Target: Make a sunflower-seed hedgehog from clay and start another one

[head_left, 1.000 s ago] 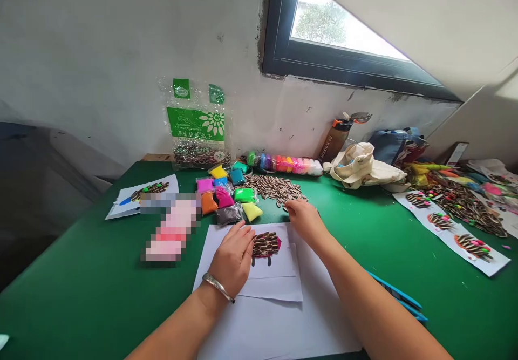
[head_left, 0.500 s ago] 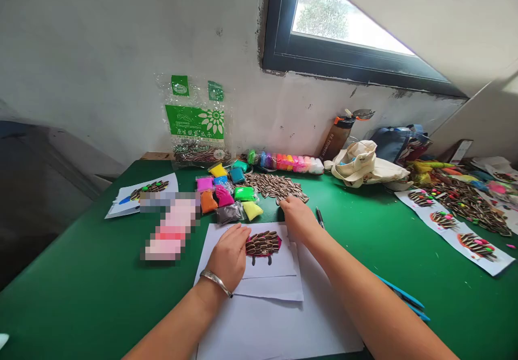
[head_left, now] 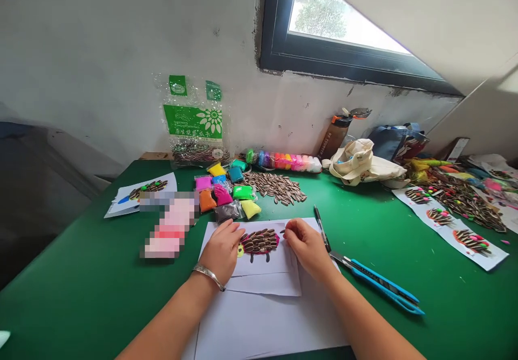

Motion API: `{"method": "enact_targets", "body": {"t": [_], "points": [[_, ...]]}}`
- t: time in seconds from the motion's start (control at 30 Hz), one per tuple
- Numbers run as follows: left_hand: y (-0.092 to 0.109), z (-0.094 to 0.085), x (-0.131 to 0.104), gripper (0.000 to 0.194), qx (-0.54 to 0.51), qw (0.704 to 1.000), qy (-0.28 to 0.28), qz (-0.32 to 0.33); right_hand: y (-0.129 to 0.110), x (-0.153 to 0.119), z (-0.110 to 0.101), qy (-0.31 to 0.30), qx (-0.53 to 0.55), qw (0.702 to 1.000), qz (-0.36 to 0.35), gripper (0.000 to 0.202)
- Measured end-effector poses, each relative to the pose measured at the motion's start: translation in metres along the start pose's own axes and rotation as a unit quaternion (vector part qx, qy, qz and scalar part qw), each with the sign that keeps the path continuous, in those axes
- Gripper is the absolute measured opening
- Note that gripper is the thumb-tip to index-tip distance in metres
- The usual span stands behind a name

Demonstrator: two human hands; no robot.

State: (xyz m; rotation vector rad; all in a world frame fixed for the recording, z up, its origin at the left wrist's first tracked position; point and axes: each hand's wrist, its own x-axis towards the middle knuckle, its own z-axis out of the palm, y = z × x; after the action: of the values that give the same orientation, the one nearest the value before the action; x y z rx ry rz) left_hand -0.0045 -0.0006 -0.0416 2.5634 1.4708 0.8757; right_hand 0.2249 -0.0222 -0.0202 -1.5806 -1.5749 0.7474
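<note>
My left hand (head_left: pixel 220 248) lies with fingers extended on a small sheet of white paper (head_left: pixel 269 284), at the left side of a hedgehog picture (head_left: pixel 261 242). Rows of striped sunflower seeds cover the animal's back over a pink base, with a yellow-green head and dark legs. My right hand (head_left: pixel 304 244) is just right of the picture, thumb and forefinger pinched on one sunflower seed (head_left: pixel 283 231). Larger white sheets (head_left: pixel 279 327) lie underneath. Behind the paper is a pile of sunflower seeds (head_left: pixel 279 186).
Colored clay packets (head_left: pixel 222 194) sit behind the paper, near a seed bag (head_left: pixel 194 128) against the wall. A black pen (head_left: pixel 321 228) and blue-handled scissors (head_left: pixel 384 284) lie to the right. Farther right are finished seed pictures (head_left: pixel 451 225), a cloth bag (head_left: pixel 360 163) and a bottle (head_left: pixel 334 136).
My right hand has come back from the seed pile toward the picture, now with a seed between its fingertips. My left hand has shifted slightly left, uncovering the hedgehog's head.
</note>
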Motion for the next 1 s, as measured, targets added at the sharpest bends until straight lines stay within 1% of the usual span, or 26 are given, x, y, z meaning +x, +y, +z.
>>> {"method": "enact_targets", "body": {"t": [0.1, 0.2, 0.37, 0.5, 0.6, 0.8, 1.0], "points": [[-0.002, 0.002, 0.000, 0.034, -0.007, 1.000, -0.014, -0.007, 0.004, 0.004, 0.003, -0.004, 0.002, 1.000, 0.001, 0.013], [-0.003, 0.005, -0.001, 0.035, -0.024, 0.999, -0.015, -0.016, 0.004, 0.006, 0.002, -0.006, 0.012, 1.000, -0.001, 0.013], [-0.001, 0.004, 0.001, 0.034, -0.048, 0.999, 0.006, -0.016, 0.003, 0.004, 0.003, -0.005, -0.016, 0.999, -0.028, 0.015], [0.005, 0.000, 0.002, 0.031, -0.061, 0.998, 0.025, -0.012, 0.006, 0.003, 0.007, -0.003, -0.021, 0.999, -0.048, 0.016], [0.012, -0.002, 0.002, 0.030, -0.052, 0.999, 0.006, 0.005, 0.007, 0.004, 0.008, 0.002, -0.027, 0.998, -0.051, 0.016], [0.020, -0.004, -0.001, 0.032, -0.027, 0.998, -0.055, 0.016, 0.004, 0.004, 0.007, 0.002, -0.033, 0.999, -0.037, 0.015], [0.021, 0.001, -0.003, 0.034, -0.026, 0.998, -0.060, 0.024, 0.002, 0.003, 0.008, 0.007, -0.023, 0.999, -0.021, 0.015]]}}
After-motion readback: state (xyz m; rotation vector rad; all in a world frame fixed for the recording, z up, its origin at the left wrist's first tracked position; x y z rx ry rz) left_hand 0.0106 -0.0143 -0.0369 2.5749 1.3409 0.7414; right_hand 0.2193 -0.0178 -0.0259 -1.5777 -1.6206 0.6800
